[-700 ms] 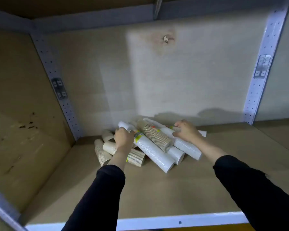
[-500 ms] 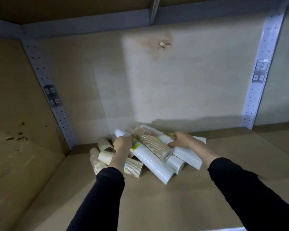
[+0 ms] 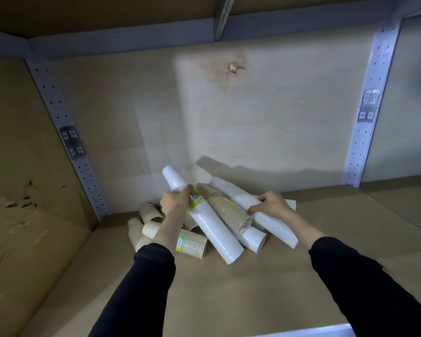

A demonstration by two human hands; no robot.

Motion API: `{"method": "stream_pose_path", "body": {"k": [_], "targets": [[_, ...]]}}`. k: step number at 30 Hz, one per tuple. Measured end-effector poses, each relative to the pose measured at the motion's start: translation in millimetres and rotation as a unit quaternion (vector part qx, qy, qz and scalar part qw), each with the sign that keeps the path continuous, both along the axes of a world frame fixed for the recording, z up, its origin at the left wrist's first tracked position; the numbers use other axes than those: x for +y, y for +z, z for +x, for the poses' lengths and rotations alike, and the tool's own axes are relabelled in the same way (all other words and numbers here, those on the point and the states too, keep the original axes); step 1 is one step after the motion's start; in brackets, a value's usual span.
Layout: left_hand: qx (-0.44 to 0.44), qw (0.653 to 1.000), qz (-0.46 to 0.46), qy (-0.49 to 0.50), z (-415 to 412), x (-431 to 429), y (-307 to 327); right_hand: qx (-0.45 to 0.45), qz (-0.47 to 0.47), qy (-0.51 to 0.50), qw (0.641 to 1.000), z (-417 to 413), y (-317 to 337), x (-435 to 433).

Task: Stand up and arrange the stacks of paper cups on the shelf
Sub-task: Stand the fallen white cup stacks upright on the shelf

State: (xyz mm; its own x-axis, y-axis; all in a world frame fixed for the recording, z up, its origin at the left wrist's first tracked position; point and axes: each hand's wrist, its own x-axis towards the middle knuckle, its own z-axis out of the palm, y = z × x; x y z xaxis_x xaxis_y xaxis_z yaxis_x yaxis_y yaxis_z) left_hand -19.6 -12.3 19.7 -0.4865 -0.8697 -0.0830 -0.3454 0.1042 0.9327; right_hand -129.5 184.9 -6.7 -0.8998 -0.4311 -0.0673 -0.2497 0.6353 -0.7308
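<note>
A heap of wrapped paper-cup stacks lies at the back left of the cardboard-lined shelf (image 3: pixel 229 300). My left hand (image 3: pixel 174 203) grips a long white stack (image 3: pixel 212 229) near its yellow label, tilting its far end up off the pile. My right hand (image 3: pixel 271 204) grips another long white stack (image 3: pixel 272 224) that slants down to the right. Between them a brown ribbed stack (image 3: pixel 229 212) rests on a third white stack (image 3: pixel 252 239). Shorter brown stacks (image 3: pixel 192 243) lie on their sides under my left forearm.
The back wall (image 3: pixel 253 117) stands right behind the heap, and a side panel (image 3: pixel 22 166) closes the left. Perforated metal uprights (image 3: pixel 365 132) mark the back corners. The shelf's white front edge (image 3: pixel 326 332) runs along the bottom right.
My left hand has lifted the far end of its white stack, which now tilts up toward the back wall. My right hand has closed round the right white stack.
</note>
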Motion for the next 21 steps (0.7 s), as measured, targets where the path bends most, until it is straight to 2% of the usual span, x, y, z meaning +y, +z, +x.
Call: {"method": "stream_pose_path", "body": {"k": [3, 7, 10, 16, 21], "targets": [[0.039, 0.997, -0.066, -0.008, 6, 11, 27, 0.016, -0.07, -0.053, 0.996, 3, 5, 14], [0.106, 0.989, -0.102, -0.025, 12, 29, 56, 0.057, -0.132, -0.111, 0.983, 13, 17, 37], [0.152, 0.979, -0.125, -0.047, 13, 44, 74, 0.112, -0.156, -0.165, 0.967, 24, 28, 55], [0.215, 0.957, -0.158, -0.112, 13, 85, 99, 0.139, -0.192, -0.233, 0.943, 39, 48, 88], [0.221, 0.946, -0.176, -0.162, 7, 133, 98, 0.175, -0.209, -0.279, 0.921, 42, 53, 118]]}}
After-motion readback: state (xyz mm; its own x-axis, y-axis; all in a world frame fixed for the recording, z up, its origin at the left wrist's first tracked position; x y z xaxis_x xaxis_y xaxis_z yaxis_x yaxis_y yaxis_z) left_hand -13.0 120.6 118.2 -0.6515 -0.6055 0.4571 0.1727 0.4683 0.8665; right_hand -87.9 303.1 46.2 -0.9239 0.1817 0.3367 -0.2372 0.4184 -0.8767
